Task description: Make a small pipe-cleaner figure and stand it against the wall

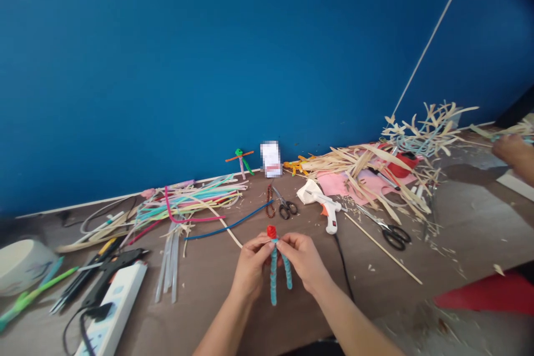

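Near the table's front, a small pipe cleaner figure (273,277) is pinched between my two hands. It has a coiled red head on top and two light blue twisted legs hanging down, the left one longer. My left hand (252,265) grips it just under the head from the left, thumb and forefinger closed. From the other side my right hand (301,258) pinches the top of the blue part. The fingertips hide where red and blue join. Beyond my hands lie a blue pipe cleaner (233,225), small scissors (287,207) and a brown bead string (270,203).
A white glue gun (329,210), larger scissors (394,233) and a thin stick (384,249) lie right. Coloured pipe cleaners (192,200), a black glue gun (114,267) and a power strip (112,311) are left. Another person's hand (515,153) is far right. A blue panel (233,67) stands behind.
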`<control>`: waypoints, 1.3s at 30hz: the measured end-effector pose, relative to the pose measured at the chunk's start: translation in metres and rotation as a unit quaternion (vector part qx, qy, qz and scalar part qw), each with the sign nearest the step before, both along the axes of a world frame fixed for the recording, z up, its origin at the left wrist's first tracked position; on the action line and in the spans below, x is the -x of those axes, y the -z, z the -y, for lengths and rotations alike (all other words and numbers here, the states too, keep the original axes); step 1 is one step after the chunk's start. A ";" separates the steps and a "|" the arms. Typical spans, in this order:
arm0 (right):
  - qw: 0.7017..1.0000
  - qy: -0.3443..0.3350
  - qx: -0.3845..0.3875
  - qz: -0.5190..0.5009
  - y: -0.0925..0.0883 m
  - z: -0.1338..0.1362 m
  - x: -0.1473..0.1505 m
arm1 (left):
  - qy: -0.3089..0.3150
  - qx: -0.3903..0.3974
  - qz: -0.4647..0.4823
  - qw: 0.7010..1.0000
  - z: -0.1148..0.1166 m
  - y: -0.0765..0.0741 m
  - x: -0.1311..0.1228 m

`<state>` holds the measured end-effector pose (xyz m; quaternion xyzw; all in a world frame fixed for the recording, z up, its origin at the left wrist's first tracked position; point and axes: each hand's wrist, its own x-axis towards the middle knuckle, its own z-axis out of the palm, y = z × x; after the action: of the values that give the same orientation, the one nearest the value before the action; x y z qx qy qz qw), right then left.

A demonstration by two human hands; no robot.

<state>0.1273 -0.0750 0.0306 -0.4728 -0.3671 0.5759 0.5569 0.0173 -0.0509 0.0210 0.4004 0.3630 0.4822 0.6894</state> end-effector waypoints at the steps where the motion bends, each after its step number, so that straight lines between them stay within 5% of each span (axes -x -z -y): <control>1: 1.000 -0.002 0.001 -0.001 0.001 0.000 0.000 | 0.004 0.010 0.007 1.000 0.001 0.001 0.000; 7: 0.999 -0.026 0.003 -0.032 0.010 0.001 0.003 | 0.012 0.087 0.052 0.995 0.003 0.005 0.003; 18: 0.998 -0.055 0.007 -0.018 0.026 -0.010 0.005 | -0.014 0.108 0.043 0.993 -0.004 0.021 0.002; 31: 0.999 -0.002 0.025 -0.036 0.036 -0.020 -0.011 | 0.129 0.062 -0.096 0.985 -0.010 0.026 0.009; 39: 0.996 -0.007 0.072 -0.053 0.039 -0.019 -0.009 | 0.080 0.078 -0.024 0.993 -0.008 0.028 -0.001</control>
<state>0.1358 -0.0561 -0.0088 -0.4775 -0.2982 0.6291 0.5360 0.0179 -0.0425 -0.0072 0.3850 0.3828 0.3858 0.7459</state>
